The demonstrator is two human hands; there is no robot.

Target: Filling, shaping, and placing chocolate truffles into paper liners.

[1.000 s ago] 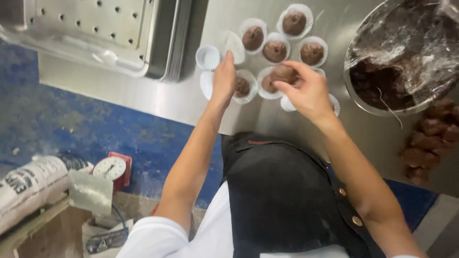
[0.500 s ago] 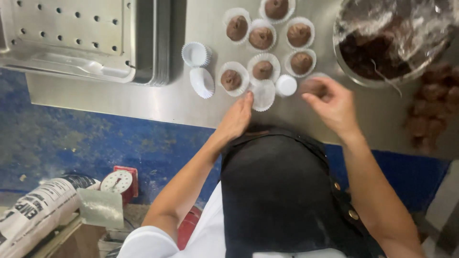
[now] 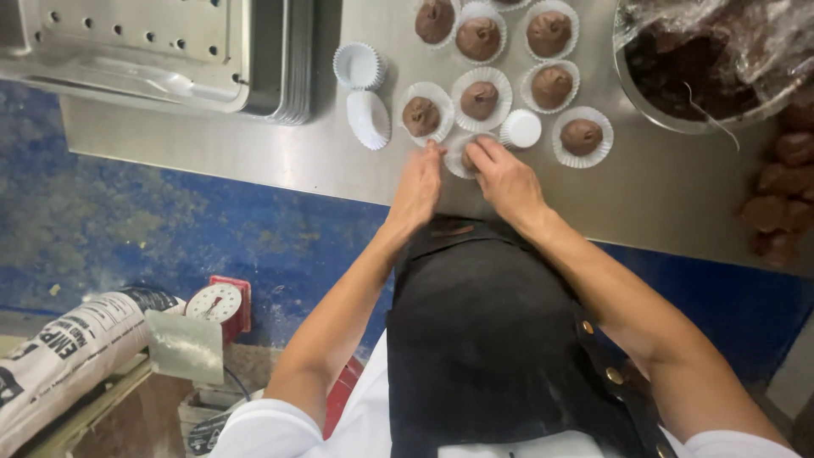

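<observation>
A: Where are the hands?

B: Both meet at one white paper cup (image 3: pixel 462 157) on the steel worktop (image 3: pixel 254 161), at its near edge. The left hand (image 3: pixel 418 182) lies flat beside the cup, fingers stretched out and touching its left rim, gripping nothing. The right hand (image 3: pixel 502 174) pinches with its fingertips at the cup's right side, on a brown dough ball that is mostly hidden under them.

A: And around that cup?

B: Just behind it sit more filled cups (image 3: pixel 480 95), each with a brown ball, in rows running away from the person. Right of the cup, a small upturned white cup (image 3: pixel 521 128), then another filled one (image 3: pixel 582 136). Left of the cup, two empty paper cups (image 3: pixel 363 89), one upright and one on its side.

A: Anything farther off?

B: Far right of the cup, a metal bowl (image 3: pixel 644 89) of dark dough under plastic film, and loose dough pieces (image 3: pixel 784 191) near it. Far left, a perforated steel tray (image 3: pixel 170 51).
</observation>
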